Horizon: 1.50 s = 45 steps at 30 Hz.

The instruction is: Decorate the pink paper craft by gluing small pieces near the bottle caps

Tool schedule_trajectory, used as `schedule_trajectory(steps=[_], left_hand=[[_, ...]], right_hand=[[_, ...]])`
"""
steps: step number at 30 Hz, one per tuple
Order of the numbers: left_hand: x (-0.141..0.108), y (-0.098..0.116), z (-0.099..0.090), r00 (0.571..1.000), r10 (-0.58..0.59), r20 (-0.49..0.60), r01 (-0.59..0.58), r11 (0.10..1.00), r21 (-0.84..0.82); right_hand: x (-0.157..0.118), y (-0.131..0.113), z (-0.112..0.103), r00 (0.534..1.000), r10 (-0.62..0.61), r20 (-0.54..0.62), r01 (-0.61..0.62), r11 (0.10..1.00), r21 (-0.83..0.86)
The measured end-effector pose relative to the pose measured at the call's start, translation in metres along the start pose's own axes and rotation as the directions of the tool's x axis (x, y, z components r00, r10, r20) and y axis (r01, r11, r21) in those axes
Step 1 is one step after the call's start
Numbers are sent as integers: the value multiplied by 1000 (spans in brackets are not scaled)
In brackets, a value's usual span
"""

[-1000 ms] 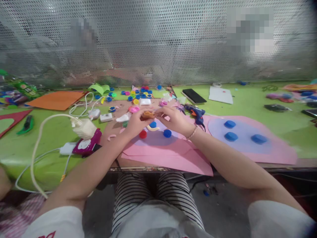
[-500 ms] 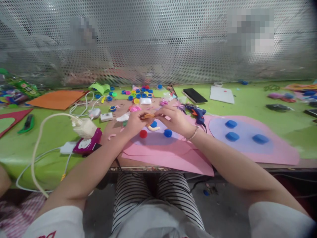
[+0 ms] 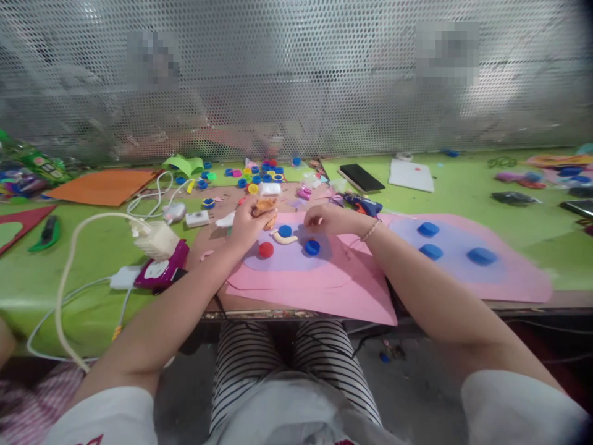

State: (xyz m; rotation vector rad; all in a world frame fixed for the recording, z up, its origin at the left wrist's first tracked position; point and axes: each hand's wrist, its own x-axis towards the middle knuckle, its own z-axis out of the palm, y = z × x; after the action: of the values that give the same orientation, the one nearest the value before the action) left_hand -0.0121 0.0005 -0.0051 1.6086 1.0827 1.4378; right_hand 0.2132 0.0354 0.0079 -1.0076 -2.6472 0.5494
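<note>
My left hand (image 3: 250,224) is closed on a small orange-brown piece (image 3: 265,207) above the upper left of the purple oval. My right hand (image 3: 327,220) hangs over the oval's upper right with its fingers curled; what they hold, if anything, is hidden. On the purple oval (image 3: 291,262) lie a red cap (image 3: 265,250), two blue caps, one in the middle (image 3: 285,231) and one at the right (image 3: 312,248), and a cream curved piece (image 3: 286,239). Pink paper (image 3: 315,295) lies beneath the oval.
At the right, another pink sheet (image 3: 523,278) bears a purple oval with blue caps (image 3: 482,256). A glue gun (image 3: 365,204) and a black phone (image 3: 362,178) lie behind my right hand. Adapters (image 3: 160,240) and cables are at the left, bottle caps (image 3: 252,188) at the back.
My hands have moved apart. My left hand keeps the orange-brown piece, now more tilted, while my right hand has let go of it and moved right.
</note>
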Motion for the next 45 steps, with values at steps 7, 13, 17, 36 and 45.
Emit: schedule_trajectory(steps=[7, 13, 17, 36, 45], left_hand=[[-1, 2, 2, 999, -53, 2, 53, 995, -79], [-3, 8, 2, 996, -86, 14, 86, 993, -75], [-3, 7, 2, 996, -86, 3, 86, 995, -59], [-3, 6, 1, 997, -29, 77, 33, 998, -51], [-3, 7, 2, 994, -20, 105, 28, 997, -76]], right_hand=[[-5, 3, -8, 940, 14, 342, -55, 992, 112], [-3, -2, -7, 931, 10, 364, -24, 999, 32], [-3, 8, -7, 973, 97, 211, -115, 991, 73], [-19, 62, -26, 805, 491, -334, -586, 748, -312], [-18, 60, -26, 813, 465, -351, -573, 748, -335]])
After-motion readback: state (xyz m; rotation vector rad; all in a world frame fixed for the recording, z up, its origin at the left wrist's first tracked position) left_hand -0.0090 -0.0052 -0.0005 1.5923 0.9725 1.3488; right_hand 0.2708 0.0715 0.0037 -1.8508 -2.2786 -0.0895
